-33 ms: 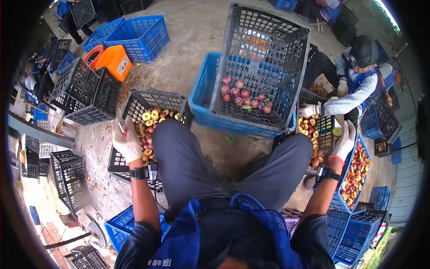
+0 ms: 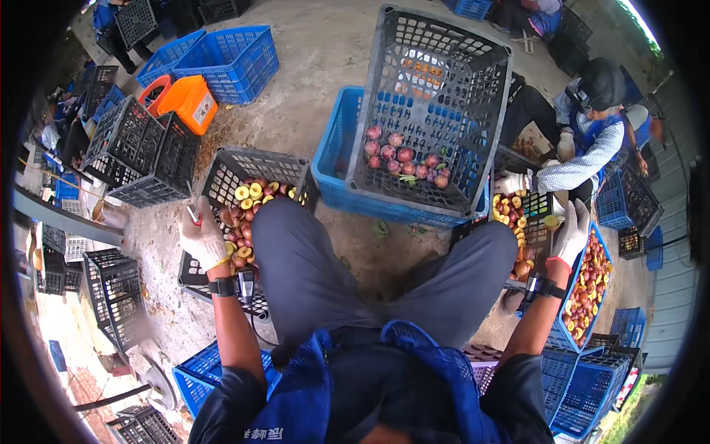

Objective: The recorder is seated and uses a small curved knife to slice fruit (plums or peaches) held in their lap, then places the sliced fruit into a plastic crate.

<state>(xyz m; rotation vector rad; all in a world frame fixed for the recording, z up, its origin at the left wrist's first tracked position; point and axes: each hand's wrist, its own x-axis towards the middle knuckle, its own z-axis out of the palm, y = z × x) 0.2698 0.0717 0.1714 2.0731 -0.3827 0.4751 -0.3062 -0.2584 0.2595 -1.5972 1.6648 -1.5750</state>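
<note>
My left hand [image 2: 201,235], in a white knit glove, is closed on a small knife [image 2: 194,215] with a red handle, its thin blade pointing up. The hand is at the left side of a black crate [image 2: 255,157] holding halved plums [image 2: 255,194] with yellow flesh. My right hand [image 2: 572,235], gloved too, is raised beside my right knee. A plum half [image 2: 552,221], slightly blurred, shows at its fingertips. Below that hand is another black crate [image 2: 543,240] of cut plums [image 2: 510,214].
A tilted black crate [image 2: 444,52] with several whole plums [image 2: 404,154] rests on a blue crate [image 2: 336,118] ahead. Right of me stands a blue crate [image 2: 568,325] full of plum halves. A co-worker [image 2: 584,140] sits at far right. Orange bucket [image 2: 191,103] and stacked crates [image 2: 133,152] stand left.
My left hand has shifted slightly left and down with the knife. The plum half by my right hand has moved slightly left and down.
</note>
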